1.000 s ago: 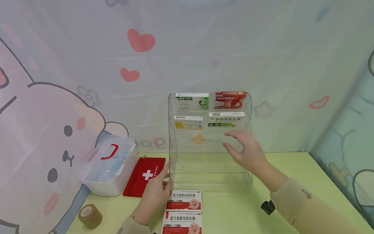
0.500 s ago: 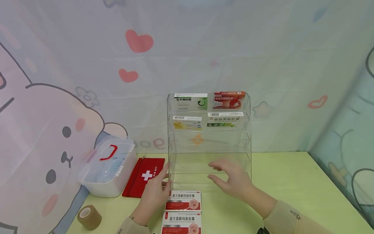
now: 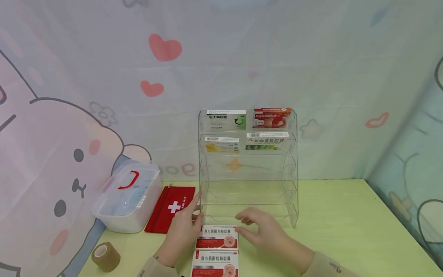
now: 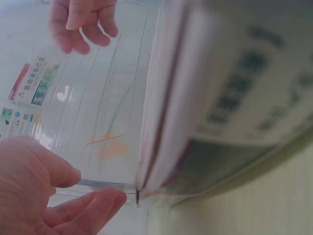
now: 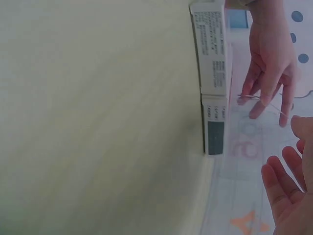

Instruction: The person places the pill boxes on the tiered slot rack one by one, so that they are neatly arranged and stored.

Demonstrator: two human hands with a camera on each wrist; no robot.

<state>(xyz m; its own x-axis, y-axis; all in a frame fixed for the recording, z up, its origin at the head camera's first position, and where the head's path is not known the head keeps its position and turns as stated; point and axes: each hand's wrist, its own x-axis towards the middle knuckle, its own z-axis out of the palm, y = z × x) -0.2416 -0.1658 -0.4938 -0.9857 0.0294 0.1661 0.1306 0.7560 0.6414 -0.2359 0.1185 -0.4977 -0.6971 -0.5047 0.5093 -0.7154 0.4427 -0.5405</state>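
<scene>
A clear acrylic display rack (image 3: pixel 248 192) with stepped tiers stands upright on the table. My left hand (image 3: pixel 183 227) holds its left side panel near the bottom, thumb and fingers on either side of the edge in the left wrist view. White-and-red medicine boxes (image 3: pixel 217 237) lie in front of the rack, one behind the other. My right hand (image 3: pixel 266 232) hovers by the right end of the rear box, fingers loosely bent with nothing between them. On the upper tiers sit a green-and-white box (image 3: pixel 226 120), a red box (image 3: pixel 271 118), a yellow-and-white box (image 3: pixel 222 145) and another white-and-green box (image 3: pixel 266 142).
Left of the rack lies a red first aid pouch (image 3: pixel 169 211). Beside it stands a translucent plastic case (image 3: pixel 128 200) with a red handle. A brown tape roll (image 3: pixel 106 257) sits at the front left. The pale green table (image 3: pixel 339 223) extends to the right.
My right hand has come down from the rack's middle tier, toward me and leftward, to the rear medicine box. The left hand stays at the rack's side.
</scene>
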